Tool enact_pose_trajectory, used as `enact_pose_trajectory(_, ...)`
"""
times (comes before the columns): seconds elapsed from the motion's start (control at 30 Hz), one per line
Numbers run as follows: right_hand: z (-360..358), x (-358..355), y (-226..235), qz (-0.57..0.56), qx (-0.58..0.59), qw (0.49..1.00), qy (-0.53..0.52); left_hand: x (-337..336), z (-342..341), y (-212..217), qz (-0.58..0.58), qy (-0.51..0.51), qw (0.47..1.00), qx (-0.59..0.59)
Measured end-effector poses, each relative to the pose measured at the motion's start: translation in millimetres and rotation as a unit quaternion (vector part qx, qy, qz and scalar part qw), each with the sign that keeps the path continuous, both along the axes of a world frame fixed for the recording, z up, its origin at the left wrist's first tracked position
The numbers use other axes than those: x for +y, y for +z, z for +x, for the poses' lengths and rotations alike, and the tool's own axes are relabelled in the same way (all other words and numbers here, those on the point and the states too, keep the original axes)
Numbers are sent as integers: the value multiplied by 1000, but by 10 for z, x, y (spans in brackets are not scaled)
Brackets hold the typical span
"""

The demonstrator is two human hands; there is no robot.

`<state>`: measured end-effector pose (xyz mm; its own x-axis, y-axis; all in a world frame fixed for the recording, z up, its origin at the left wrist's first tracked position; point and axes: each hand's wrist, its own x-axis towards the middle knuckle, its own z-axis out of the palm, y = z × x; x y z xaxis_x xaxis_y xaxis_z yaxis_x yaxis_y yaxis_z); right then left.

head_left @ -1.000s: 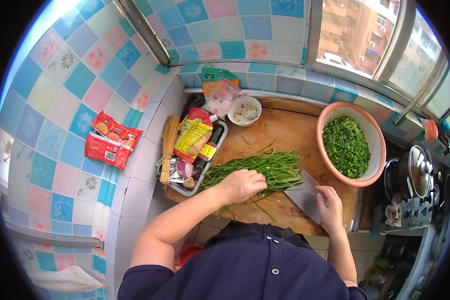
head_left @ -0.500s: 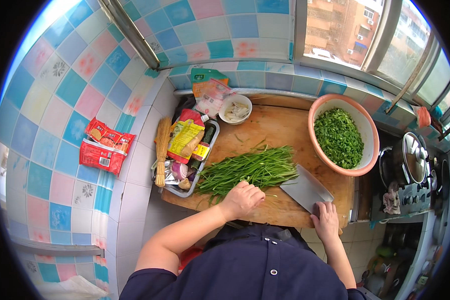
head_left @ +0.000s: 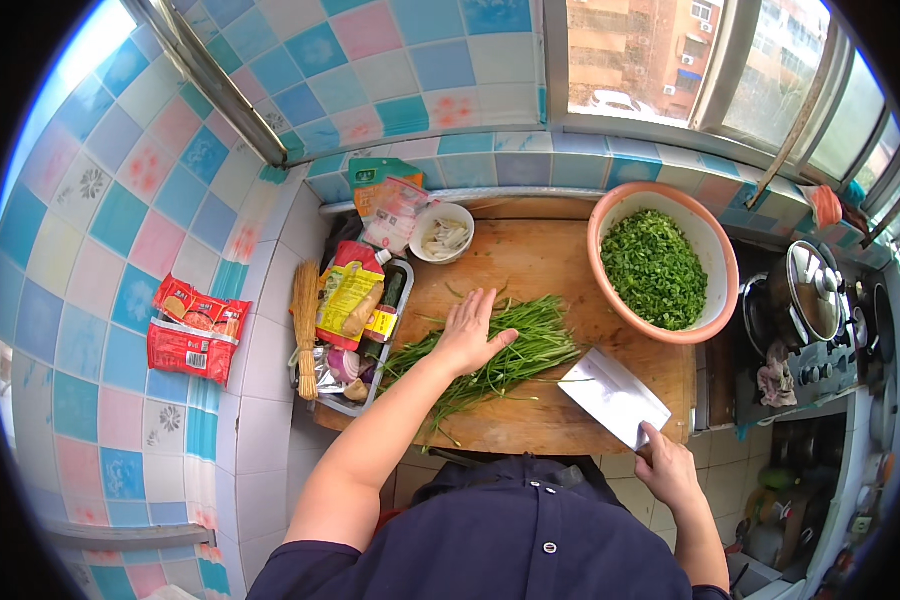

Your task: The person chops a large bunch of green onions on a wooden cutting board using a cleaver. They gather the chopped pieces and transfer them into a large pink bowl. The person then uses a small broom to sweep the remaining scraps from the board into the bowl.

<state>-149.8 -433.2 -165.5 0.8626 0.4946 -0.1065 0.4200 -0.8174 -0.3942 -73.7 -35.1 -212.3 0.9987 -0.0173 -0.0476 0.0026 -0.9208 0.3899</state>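
My left hand [head_left: 472, 335] lies palm down with fingers stretched out on a pile of long green chives [head_left: 532, 340]. The chives spread across the wooden cutting board [head_left: 525, 262]. In my right hand [head_left: 669, 470] is the handle of a cleaver [head_left: 613, 398]. Its broad blade shines brightly over the board's near right corner, just right of the chives. At the far right of the board stands a large pink-rimmed bowl [head_left: 722, 310] filled with chopped greens [head_left: 655, 268].
A small white bowl [head_left: 440, 253] of pale pieces sits at the board's far left. Left of the board, a plastic tray [head_left: 356, 408] holds packets and vegetables, with a whisk-like straw brush [head_left: 307, 330] across its edge. A stove with a lidded pot [head_left: 812, 290] stands right.
My left hand has moved forward and opened out over the chives. My right hand has gripped the cleaver's handle, and the blade has tilted, catching the light. The whole view has shifted slightly.
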Motion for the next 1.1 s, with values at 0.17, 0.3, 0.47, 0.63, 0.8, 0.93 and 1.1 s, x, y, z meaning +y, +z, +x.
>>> enact_pose_trajectory(0.17,-149,-208,314,65,175,971,-151,-141,131,-21,-55,-37,987,146)
enact_pose_trajectory(0.3,-136,8,234,92,194,955,-202,-461,-30,124,96,-89,985,110)
enact_pose_trajectory(0.47,-149,356,142,-2,-35,995,-97,-476,-211,-26,138,-87,986,19)
enact_pose_trajectory(0.63,-143,449,294,-53,-148,986,-60,-354,-314,23,101,-112,987,55)
enact_pose_trajectory(0.8,-154,511,327,-105,-152,982,-41,-286,-336,373,-14,-118,993,-8)
enact_pose_trajectory(0.93,-177,552,344,-103,-158,982,-27,-409,-196,464,-99,-124,982,-106)
enact_pose_trajectory(1.1,-190,529,339,-71,-166,983,-41,-411,-125,470,-147,-123,971,-139)
